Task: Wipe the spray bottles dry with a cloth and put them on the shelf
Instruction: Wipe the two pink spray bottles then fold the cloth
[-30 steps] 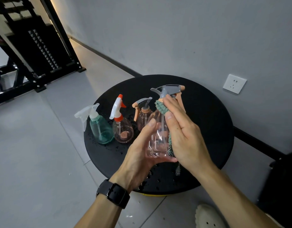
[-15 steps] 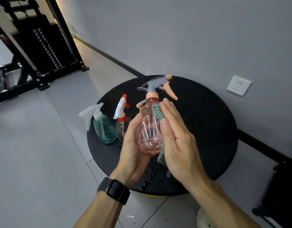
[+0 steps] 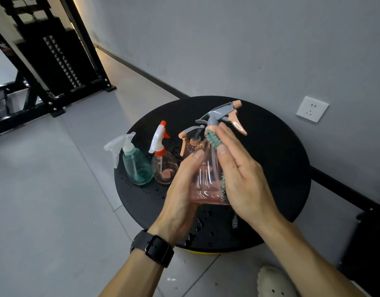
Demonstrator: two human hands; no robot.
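Above the round black table I hold a clear pink spray bottle with a grey and peach trigger head, tilted slightly right. My left hand cups its left side, thumb in front and fingers behind. My right hand lies flat on the bottle's right side, straight fingers pressing a green knobbly cloth against the neck and body. On the table to the left stand a teal bottle, a clear bottle with a red and white head and a small pink bottle, partly hidden behind my left hand.
Water drops dot the tabletop near its front edge. A black metal shelf rack stands at the far left across the tiled floor. A grey wall with a socket runs behind the table. A pale shoe sits on the floor below right.
The pink bottle has turned between my hands, its nozzle swinging further right. My right hand has slid the cloth up to the bottle's neck. The three standing bottles have not moved.
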